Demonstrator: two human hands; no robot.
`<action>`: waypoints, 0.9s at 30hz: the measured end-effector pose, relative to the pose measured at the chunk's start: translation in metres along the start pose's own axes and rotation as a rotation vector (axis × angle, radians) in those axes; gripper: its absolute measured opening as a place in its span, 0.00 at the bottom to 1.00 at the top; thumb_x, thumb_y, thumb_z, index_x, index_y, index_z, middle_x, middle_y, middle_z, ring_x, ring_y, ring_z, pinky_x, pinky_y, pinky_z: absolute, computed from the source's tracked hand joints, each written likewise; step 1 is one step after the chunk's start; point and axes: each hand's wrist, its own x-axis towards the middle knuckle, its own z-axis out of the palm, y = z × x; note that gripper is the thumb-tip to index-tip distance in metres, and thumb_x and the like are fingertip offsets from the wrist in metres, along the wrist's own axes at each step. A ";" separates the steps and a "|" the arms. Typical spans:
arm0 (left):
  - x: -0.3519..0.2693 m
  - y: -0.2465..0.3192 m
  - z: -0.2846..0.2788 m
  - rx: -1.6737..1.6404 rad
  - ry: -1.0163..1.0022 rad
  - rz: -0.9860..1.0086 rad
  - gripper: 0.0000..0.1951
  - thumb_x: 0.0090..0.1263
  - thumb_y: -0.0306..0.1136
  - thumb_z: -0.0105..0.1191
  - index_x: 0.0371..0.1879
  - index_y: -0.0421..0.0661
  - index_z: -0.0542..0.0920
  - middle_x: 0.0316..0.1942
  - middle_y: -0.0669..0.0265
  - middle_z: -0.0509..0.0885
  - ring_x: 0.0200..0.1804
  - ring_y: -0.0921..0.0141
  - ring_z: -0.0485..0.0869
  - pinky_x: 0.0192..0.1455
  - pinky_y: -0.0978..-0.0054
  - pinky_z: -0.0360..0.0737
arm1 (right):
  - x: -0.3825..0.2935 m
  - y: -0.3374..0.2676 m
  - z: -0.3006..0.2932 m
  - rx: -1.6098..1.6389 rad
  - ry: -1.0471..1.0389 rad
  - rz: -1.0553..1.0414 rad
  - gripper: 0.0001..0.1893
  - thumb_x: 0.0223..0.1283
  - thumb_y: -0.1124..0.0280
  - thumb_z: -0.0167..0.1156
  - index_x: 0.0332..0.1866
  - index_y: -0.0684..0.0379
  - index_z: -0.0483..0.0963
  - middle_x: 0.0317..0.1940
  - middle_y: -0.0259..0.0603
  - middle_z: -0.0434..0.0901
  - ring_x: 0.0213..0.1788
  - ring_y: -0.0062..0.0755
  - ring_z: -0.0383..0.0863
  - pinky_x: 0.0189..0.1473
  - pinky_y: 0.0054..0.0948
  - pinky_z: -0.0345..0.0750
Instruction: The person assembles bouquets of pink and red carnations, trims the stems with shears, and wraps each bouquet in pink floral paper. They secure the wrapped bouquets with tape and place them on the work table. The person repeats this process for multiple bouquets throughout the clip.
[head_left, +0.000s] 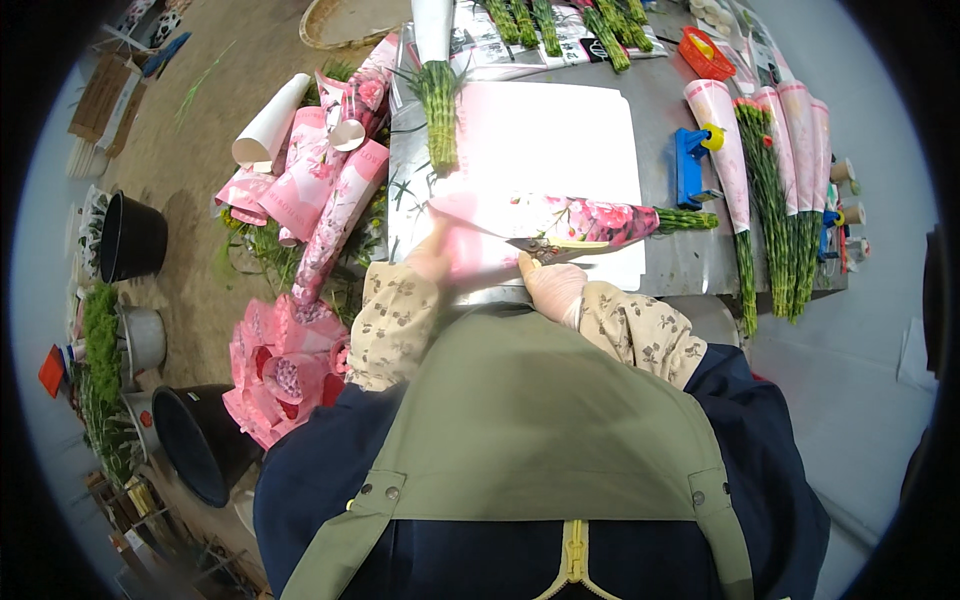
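Observation:
A floral-printed pink paper cone (592, 219) lies across the worktable in front of me, with green stems (686, 219) sticking out of its right end. Along its near side is a pair of pruning shears (547, 247) with pale yellow handles. My left hand (429, 253), blurred, grips the left side of a pink wrapping sheet (480, 255). At that sheet's right edge is my right hand (553, 285) in a thin, pale glove, thumb and fingers closed on the paper beside the shears. Beneath lies a stack of white sheets (555, 142).
A bundle of stems (441, 120) in white paper lies at the stack's left edge. A blue tape dispenser (688, 166) and wrapped bunches (720, 142) stand right. Pink paper bouquets (341, 202) crowd the left side. Black buckets (133, 236) stand on the floor. A red basket (705, 54) sits far right.

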 end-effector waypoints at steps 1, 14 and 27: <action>0.003 -0.004 0.002 0.020 0.027 0.037 0.37 0.69 0.32 0.56 0.78 0.57 0.58 0.65 0.47 0.76 0.66 0.57 0.77 0.67 0.69 0.72 | 0.002 -0.002 0.001 -0.017 -0.011 0.009 0.27 0.61 0.76 0.49 0.68 0.67 0.62 0.32 0.50 0.86 0.34 0.48 0.88 0.33 0.46 0.81; 0.005 -0.012 0.008 0.043 0.013 0.064 0.40 0.71 0.30 0.54 0.79 0.68 0.52 0.69 0.50 0.73 0.67 0.57 0.76 0.68 0.71 0.71 | 0.013 -0.004 -0.007 0.307 0.115 0.206 0.24 0.62 0.71 0.50 0.65 0.63 0.67 0.38 0.62 0.83 0.41 0.57 0.85 0.50 0.50 0.79; -0.020 0.058 0.008 0.543 0.400 0.163 0.33 0.56 0.33 0.56 0.66 0.64 0.73 0.66 0.51 0.69 0.69 0.51 0.68 0.67 0.49 0.69 | -0.057 0.055 -0.087 0.777 0.059 -0.141 0.23 0.71 0.66 0.50 0.70 0.54 0.69 0.44 0.49 0.81 0.42 0.39 0.81 0.47 0.32 0.78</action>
